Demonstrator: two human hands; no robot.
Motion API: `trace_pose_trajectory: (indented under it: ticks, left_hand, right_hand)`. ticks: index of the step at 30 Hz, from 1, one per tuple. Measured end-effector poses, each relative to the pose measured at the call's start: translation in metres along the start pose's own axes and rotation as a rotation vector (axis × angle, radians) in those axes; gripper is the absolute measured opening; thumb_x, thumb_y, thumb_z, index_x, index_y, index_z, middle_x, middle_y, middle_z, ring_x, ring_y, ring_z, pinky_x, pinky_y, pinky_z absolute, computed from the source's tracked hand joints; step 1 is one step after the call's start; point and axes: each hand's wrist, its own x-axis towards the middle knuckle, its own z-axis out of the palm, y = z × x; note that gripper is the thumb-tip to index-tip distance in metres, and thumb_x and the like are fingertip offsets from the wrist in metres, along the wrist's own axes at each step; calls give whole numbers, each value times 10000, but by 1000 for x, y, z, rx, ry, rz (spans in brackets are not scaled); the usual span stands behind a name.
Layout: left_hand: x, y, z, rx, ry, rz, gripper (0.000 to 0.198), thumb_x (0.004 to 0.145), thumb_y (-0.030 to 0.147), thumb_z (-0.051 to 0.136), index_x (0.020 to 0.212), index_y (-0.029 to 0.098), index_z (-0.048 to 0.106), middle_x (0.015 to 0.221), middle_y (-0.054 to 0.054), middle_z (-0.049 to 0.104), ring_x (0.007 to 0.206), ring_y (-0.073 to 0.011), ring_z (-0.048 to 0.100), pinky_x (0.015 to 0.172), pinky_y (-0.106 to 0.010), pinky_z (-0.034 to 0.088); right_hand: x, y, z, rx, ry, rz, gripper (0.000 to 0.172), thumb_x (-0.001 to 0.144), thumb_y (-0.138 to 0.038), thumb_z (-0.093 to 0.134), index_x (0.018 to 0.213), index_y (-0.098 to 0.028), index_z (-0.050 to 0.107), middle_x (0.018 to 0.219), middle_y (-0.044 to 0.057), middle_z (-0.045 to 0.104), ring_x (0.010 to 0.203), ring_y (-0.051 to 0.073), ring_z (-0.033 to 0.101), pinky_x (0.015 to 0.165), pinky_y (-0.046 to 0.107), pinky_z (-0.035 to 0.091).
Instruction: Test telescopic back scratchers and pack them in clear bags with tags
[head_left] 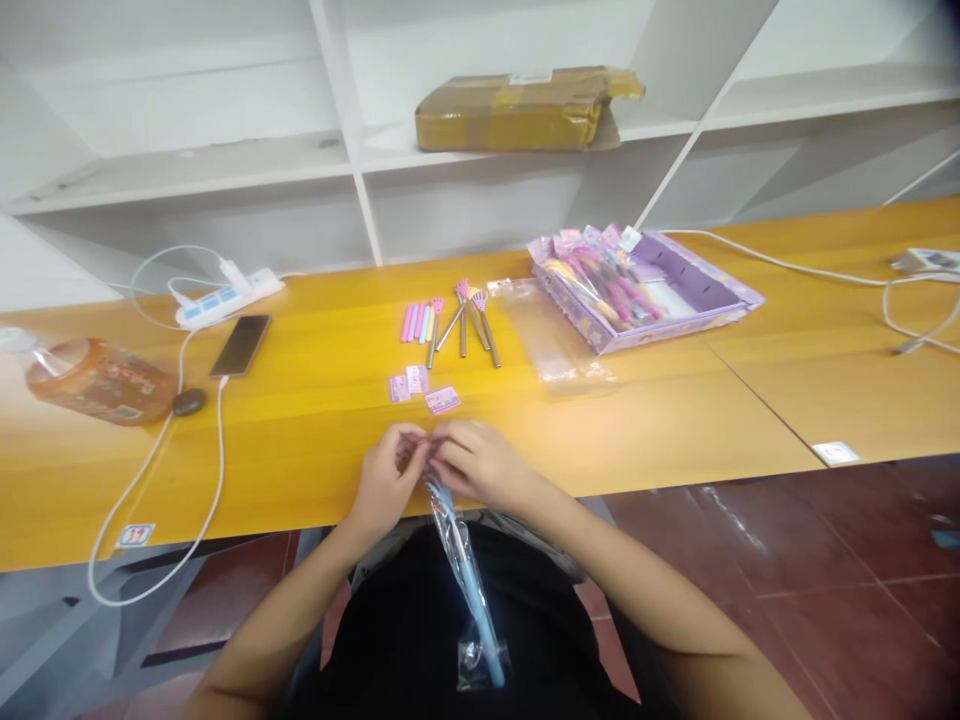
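Note:
My left hand [386, 478] and my right hand [484, 462] meet at the table's front edge, fingers pinched together on the top end of a clear plastic bag [452, 525]. Inside the bag, a light blue back scratcher [474, 590] hangs down over my lap, its lower end toward me. Fingers cover the bag's mouth. Just beyond my hands lie small printed cards [442, 400]. Farther back are several metal rods with hand-shaped heads [463, 320], beside a row of pink and blue handle tubes [415, 323].
A purple box [675, 325] of packed back scratchers stands right, beside flat clear bags [555, 340]. Left are a phone [240, 345], a power strip [231, 300], a white cable [222, 450] and an orange bottle [105, 380]. A cardboard box [517, 112] sits on the shelf.

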Motion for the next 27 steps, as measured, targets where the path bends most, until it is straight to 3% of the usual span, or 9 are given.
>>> trace_pose_trajectory:
  ticks: [4,8,16,27]
  left_hand:
    - [-2,-1,0,4,20,11,201,1075,426,655,1138,235,664,1066,-51,763,978,-202,764,888,-336,636]
    - [-3,-3,-1,31,45,30,201,1090,423,628,1165,242,672,1126,-70,764,1063,-220,762,967,-370,624]
    - [-4,-1,-1,50,36,34,199,1036,418,726,1124,244,690,1076,-47,762,1013,-208,758,930,-347,615]
    - [2,0,-1,145,19,88,131,1067,352,664,1141,246,684,1105,-55,743,1047,-214,741,960,-367,598]
  right_hand:
    - [-4,-1,4,132,16,235,89,1109,-288,607,1049,-223,594,927,56,742,768,189,692,686,304,523]
    - [-8,-3,4,176,-40,443,205,1104,-340,652,1230,-207,561,870,27,763,666,185,713,612,267,470]
    - [-3,-4,-2,198,-153,342,157,1114,-352,658,1161,-208,616,998,73,808,800,212,766,697,287,517]
    - [-4,0,3,197,-103,352,146,1150,-296,577,1262,-215,622,1119,97,812,902,220,781,780,324,570]
